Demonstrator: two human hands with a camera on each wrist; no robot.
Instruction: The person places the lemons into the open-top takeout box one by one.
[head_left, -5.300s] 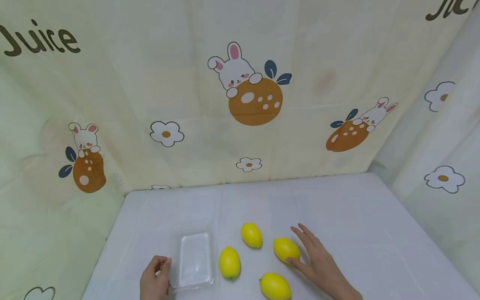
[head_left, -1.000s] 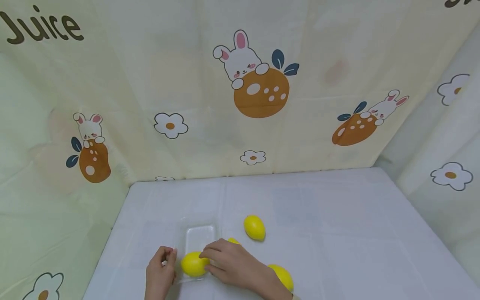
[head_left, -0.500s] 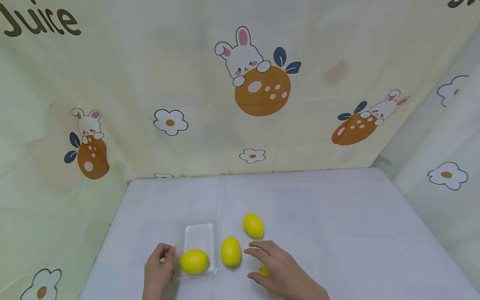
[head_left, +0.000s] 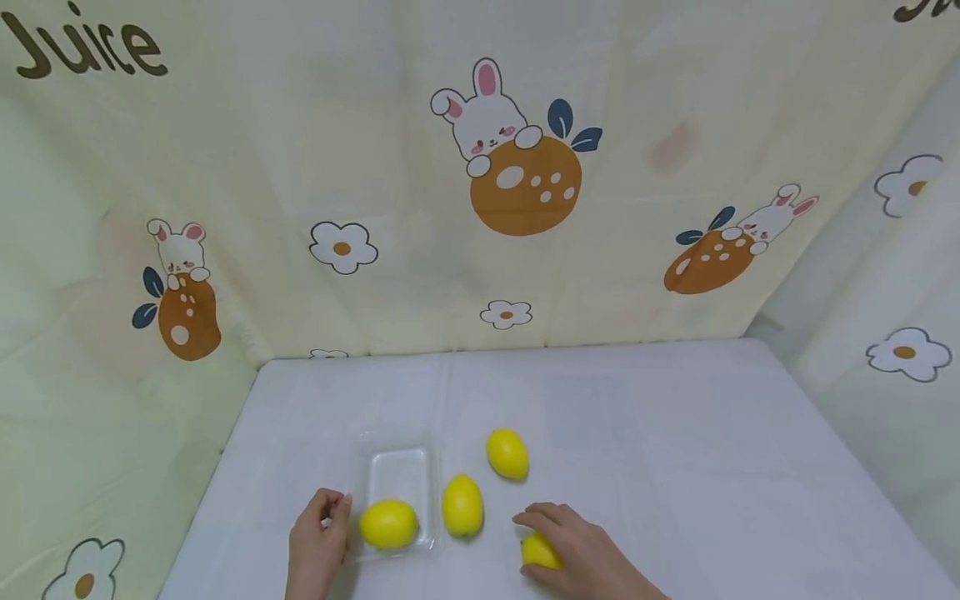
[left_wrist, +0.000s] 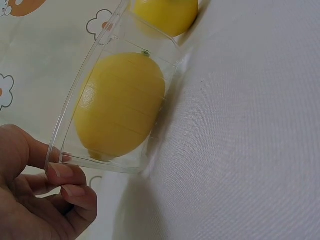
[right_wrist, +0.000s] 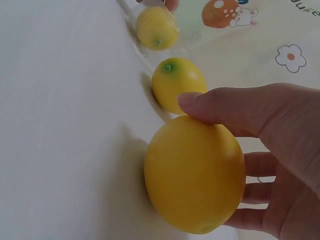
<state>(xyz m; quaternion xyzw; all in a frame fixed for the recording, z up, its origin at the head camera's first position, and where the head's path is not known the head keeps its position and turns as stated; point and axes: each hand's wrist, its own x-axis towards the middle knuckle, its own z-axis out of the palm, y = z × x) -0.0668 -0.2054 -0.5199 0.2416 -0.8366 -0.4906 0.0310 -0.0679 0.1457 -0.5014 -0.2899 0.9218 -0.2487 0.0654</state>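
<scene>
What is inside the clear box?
One lemon lies inside the clear box, at its near end. The left hand holds the box's edge. The spot under the lemon is hidden.

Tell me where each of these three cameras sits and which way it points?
Head: worn high, looking forward and down at the table; both hands show.
Left wrist: low, facing the clear tray holding a lemon; left hand grips the tray's rim.
Right wrist: low, facing the right hand gripping another lemon.
Shared: the tray's lemon appears in all three.
</scene>
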